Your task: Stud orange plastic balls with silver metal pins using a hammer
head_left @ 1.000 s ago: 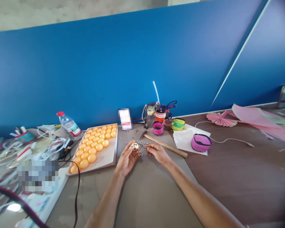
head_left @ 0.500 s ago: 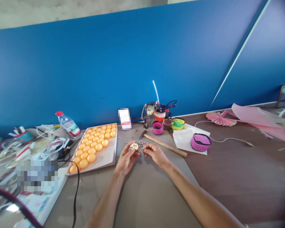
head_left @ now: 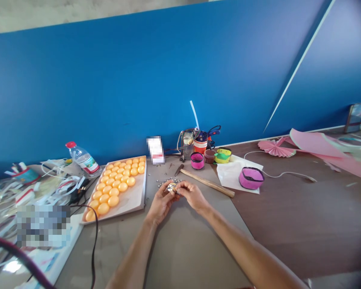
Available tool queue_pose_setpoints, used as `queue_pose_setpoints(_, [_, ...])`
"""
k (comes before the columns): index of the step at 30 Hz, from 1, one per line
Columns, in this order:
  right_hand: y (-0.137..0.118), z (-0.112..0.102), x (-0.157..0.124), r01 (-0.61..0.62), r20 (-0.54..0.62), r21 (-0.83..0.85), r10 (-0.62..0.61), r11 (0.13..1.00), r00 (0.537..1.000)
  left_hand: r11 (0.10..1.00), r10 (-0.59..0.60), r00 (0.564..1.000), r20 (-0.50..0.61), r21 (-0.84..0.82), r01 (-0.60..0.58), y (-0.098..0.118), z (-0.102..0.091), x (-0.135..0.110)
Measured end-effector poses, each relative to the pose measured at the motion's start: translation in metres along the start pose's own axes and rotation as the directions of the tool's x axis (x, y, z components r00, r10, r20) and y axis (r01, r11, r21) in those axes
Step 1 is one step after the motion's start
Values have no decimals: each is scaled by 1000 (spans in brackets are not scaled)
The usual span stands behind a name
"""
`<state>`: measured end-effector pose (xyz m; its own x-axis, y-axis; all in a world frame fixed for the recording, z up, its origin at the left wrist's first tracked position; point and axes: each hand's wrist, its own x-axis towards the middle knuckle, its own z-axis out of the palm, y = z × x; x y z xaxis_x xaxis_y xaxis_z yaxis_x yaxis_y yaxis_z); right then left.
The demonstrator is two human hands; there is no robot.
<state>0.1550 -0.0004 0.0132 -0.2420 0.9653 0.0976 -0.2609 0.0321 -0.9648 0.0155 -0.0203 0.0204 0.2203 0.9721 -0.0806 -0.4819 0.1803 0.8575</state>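
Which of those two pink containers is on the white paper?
The right-hand pink container; the other pink container stands farther back beside the brown cup, off the paper.

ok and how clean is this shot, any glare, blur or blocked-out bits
Head view: bright glare at lower left, right edge darkened; head view: pixelation hides one patch before the blue partition and another left of the tray; head view: round piece in the left hand and metal bits beside it too small and soft for fine detail.

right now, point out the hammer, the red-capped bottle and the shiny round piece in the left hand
hammer (head_left: 207, 183), head view: wooden handle
red-capped bottle (head_left: 87, 163), head view: label
shiny round piece (head_left: 171, 187), head view: exposed surface
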Motion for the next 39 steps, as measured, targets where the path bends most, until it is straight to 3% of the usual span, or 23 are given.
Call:
queue_pose_setpoints(13, [2, 2, -2, -52, 20, 30, 52, 998, 998, 952, 158, 987, -37, 270, -142, -11, -4, 4])
queue_pose_setpoints(22, [12, 1, -1, -77, -49, 11, 77, 997, 996, 909, 189, 980, -58, 389, -152, -15, -4, 4])
queue_pose_setpoints(26, [12, 1, 0, -92, -30, 43, 93, 995, 995, 919, 182, 981, -67, 367, -145, -17, -3, 4])
queue_pose_setpoints(30, [11, -3, 3, -67, -3, 128, 68, 990, 998, 962, 145, 987, -66, 242, -125, -13, 0, 2])
queue_pose_setpoints(32, [10, -9, 4, -20, -42, 23, 20, 1000, 999, 984, 114, 993, -44, 144, -106, -11, 1, 1])
queue_pose_setpoints(34, [10, -15, 4, 33, -110, -208, -57, 978, 992, 994, 98, 995, -28, 57, -97, -7, 2, 0])
queue_pose_setpoints(36, [11, -20, 4, 77, -136, -441, -152, 894, 979, 995, 98, 994, -38, 2, -98, -4, 1, -1])
queue_pose_setpoints(39, [15, -26, 3, 156, -91, -637, -274, 755, 957, 994, 96, 994, -58, -38, -98, 0, 1, -1])
